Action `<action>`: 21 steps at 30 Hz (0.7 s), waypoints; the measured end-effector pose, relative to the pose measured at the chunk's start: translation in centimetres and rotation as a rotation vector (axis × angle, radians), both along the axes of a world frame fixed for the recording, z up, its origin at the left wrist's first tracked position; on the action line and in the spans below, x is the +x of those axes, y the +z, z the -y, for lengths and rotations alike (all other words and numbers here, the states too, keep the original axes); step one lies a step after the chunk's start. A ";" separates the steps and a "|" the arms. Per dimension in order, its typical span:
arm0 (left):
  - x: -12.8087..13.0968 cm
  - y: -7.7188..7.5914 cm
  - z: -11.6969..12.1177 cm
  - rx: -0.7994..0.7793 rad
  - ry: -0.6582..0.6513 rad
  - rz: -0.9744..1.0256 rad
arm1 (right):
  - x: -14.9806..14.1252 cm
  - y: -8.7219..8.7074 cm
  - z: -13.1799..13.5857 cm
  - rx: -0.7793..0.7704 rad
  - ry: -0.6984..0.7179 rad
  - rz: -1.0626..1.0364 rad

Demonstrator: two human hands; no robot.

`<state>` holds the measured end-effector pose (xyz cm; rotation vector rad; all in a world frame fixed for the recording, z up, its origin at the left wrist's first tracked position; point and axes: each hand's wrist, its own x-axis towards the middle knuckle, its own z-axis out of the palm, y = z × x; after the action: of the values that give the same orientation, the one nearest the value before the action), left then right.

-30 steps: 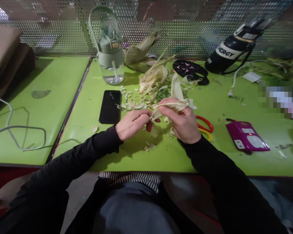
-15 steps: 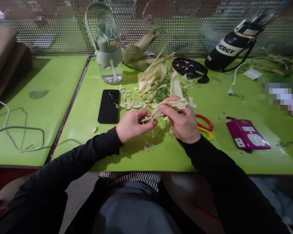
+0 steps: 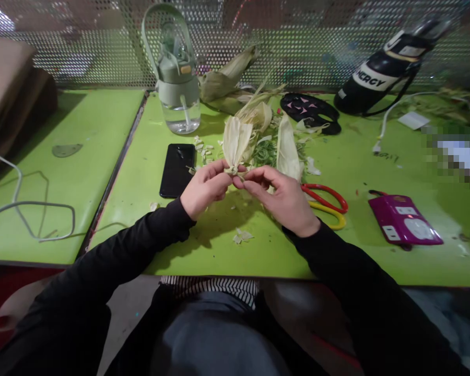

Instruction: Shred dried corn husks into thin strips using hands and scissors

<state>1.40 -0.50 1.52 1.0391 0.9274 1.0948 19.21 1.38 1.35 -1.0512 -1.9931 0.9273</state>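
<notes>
A pale corn husk (image 3: 237, 140) stands fanned upward between my hands, gathered into a knot-like bunch at its lower end. My left hand (image 3: 207, 189) pinches that gathered end from the left. From the right, the closed thumb and fingertips of my right hand (image 3: 284, 198) grip the same end, close to my left fingertips. Behind the husk lies a heap of dry husks (image 3: 260, 115) with curled green strips (image 3: 267, 152). Another husk piece (image 3: 289, 149) leans just beyond my right hand. Scissors with red and yellow handles (image 3: 329, 201) lie partly hidden by that hand.
A black phone (image 3: 176, 169) lies left of my hands, with a water bottle (image 3: 179, 99) behind it. A black bottle (image 3: 372, 83), a black eye mask (image 3: 309, 110) and a purple power strip (image 3: 405, 219) are to the right. Husk scraps (image 3: 243, 236) dot the green table (image 3: 121, 219).
The husk has turned from lying sideways in my right hand to pointing up and away. My right hand has shifted from its wide part to the gathered end, beside my left fingers.
</notes>
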 end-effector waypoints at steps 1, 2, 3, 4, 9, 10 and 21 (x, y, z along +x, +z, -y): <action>0.0 -0.1 -0.1 0.018 0.003 -0.025 | 0.0 0.0 0.0 0.002 0.030 0.023; 0.0 -0.2 -0.1 0.044 0.012 -0.056 | 0.1 0.0 0.0 0.016 0.047 0.045; 0.1 -0.3 -0.2 0.078 0.024 -0.086 | 0.1 0.1 0.0 0.042 0.051 0.063; 0.1 -0.5 -0.3 0.117 0.035 -0.112 | 0.2 0.2 0.0 0.076 0.049 0.078; 0.2 -1.0 -0.4 0.280 0.032 -0.181 | 1.0 1.2 0.0 0.177 0.109 0.057; 0.1 -1.0 -0.3 0.292 0.036 -0.196 | 1.2 1.5 0.0 0.160 0.142 0.044; 0.0 -1.2 -0.2 0.398 0.000 -0.297 | 1.9 2.3 -0.9 0.055 0.167 0.269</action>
<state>1.44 -0.34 0.33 1.5603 0.9628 1.1719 21.14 2.26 3.70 -1.0350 -2.3447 0.8472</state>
